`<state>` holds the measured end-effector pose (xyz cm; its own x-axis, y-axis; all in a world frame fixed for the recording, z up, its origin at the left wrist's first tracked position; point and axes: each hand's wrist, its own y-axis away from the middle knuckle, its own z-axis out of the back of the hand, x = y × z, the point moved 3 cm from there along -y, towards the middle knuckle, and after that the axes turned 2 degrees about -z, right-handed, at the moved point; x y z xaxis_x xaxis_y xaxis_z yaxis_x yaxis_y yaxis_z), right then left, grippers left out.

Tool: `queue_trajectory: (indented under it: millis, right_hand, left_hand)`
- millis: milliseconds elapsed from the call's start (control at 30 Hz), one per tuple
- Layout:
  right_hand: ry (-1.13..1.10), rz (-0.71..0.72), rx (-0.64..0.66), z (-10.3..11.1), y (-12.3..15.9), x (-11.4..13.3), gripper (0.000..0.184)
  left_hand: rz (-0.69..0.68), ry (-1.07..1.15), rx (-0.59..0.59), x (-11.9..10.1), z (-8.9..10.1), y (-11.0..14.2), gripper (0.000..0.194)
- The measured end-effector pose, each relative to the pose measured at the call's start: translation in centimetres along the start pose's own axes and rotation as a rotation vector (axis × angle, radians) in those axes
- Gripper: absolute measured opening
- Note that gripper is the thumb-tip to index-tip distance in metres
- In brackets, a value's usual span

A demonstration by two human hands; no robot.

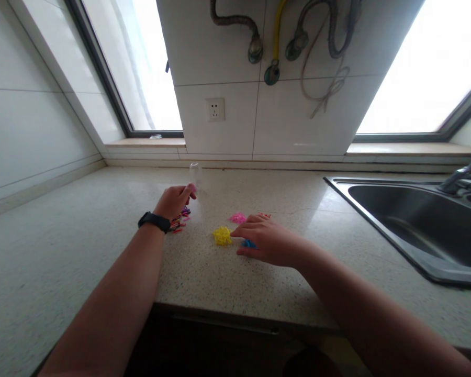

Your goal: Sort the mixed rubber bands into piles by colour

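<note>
My left hand [176,201], with a black band on its wrist, is closed in a pinch over a mixed pile of small dark, red and purple pieces [177,225]. A pinkish spot shows at its fingertips, too small to make out. Just behind them stands a clear plastic container [195,170]. My right hand [270,240] is open, fingers stretched out low over the counter. Its index fingertip is at the edge of a yellow pile [222,236]. A blue pile [248,243] lies partly under the hand, a pink pile [237,218] beyond it. Some red-orange pieces [264,214] peek out behind the knuckles.
The speckled stone counter [235,283] ends at a front edge close to me. A steel sink [408,220] with a faucet [463,175] is set in at the right. On the back wall are a socket [215,109] and several hoses, between two windows.
</note>
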<state>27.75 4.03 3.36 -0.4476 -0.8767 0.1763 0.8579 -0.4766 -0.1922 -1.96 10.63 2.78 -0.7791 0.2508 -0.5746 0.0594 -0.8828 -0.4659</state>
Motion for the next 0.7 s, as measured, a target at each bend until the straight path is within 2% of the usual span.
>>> queue_trajectory:
  millis: [233,500,700]
  right_hand:
    - [0.015,0.003,0.047,-0.66,-0.12,0.09,0.041]
    - [-0.061,0.035,0.075,-0.23,-0.12,0.85,0.038]
    - [-0.079,0.038,0.047,-0.1,0.02,0.51,0.032]
  left_hand:
    - [-0.003,0.001,0.008,-0.14,-0.05,0.06,0.055]
    - [-0.001,0.003,0.018,-0.3,-0.03,0.1,0.055]
    - [-0.014,0.007,0.019,-0.1,-0.12,0.05,0.056]
